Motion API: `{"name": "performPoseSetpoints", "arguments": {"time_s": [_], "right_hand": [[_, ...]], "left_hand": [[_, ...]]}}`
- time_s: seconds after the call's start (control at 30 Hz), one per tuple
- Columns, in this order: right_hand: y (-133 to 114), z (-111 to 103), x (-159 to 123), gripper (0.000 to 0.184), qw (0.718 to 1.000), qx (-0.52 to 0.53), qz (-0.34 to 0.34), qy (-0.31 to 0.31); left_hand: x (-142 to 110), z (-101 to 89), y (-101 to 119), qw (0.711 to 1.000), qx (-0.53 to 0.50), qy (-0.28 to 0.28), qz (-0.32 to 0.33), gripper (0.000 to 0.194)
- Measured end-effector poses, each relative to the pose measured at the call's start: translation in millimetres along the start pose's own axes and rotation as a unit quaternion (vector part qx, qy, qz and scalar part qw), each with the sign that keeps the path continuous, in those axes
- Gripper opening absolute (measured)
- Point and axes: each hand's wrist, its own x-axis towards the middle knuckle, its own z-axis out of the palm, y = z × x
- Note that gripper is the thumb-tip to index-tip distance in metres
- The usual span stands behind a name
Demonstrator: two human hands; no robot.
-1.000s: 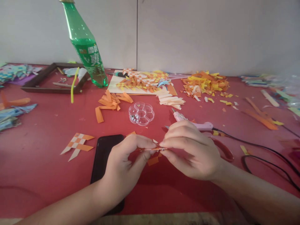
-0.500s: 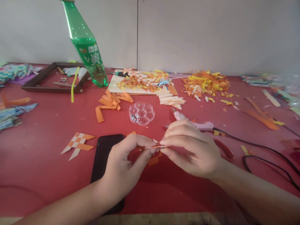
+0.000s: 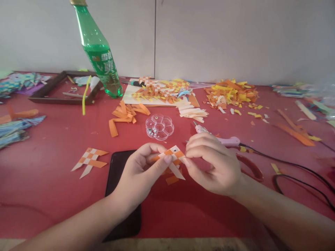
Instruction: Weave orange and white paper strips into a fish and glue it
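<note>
Both hands hold a small woven paper fish (image 3: 173, 157) of orange and white strips, just above the red table (image 3: 52, 195). My left hand (image 3: 141, 176) pinches its left side between thumb and fingers. My right hand (image 3: 212, 164) pinches its right edge with closed fingers. The fish's checkered face is tilted toward me, and a small dark eye dot shows on it. An orange scrap (image 3: 171, 180) lies on the table under the fish. A black phone (image 3: 123, 195) lies beneath my left wrist.
A second woven fish (image 3: 90, 161) lies left. A clear flower-shaped box (image 3: 159, 126), a pink glue gun (image 3: 222, 139) with black cord, red-handled scissors (image 3: 252, 168), orange strips (image 3: 125, 115), a green bottle (image 3: 101, 55), a wooden frame (image 3: 64, 89) and piles of paper scraps (image 3: 230, 92) surround my hands.
The woven fish was held edge-on and flat before; now it is turned up so its checkered face shows. My hands have stayed in the same spot.
</note>
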Motion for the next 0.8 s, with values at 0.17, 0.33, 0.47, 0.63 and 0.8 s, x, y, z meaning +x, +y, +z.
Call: {"name": "performPoseSetpoints", "arguments": {"time_s": [0.17,0.33,0.47,0.63,0.8], "right_hand": [[7,-4,3,0.009,0.999,-0.018,0.011,-0.026],[7,-33,17,0.016,0.991,-0.093,0.036,-0.092],[-1,-35,13,0.023,0.961,-0.132,0.068,-0.234],[-15,-4,-9,0.034,0.928,-0.159,0.11,-0.319],[-34,15,-16,0.044,0.92,-0.152,0.212,-0.292]], "left_hand": [[5,-1.3,10,0.997,0.051,0.03,0.045,0.013],[3,-11.8,49,0.987,0.026,0.141,0.079,0.012],[-11,-44.3,71,0.957,0.15,0.22,0.112,0.021],[-27,-108.9,52,0.822,0.425,0.36,0.118,0.031],[-27,-138.2,34,0.737,0.539,0.397,0.093,0.034]]}}
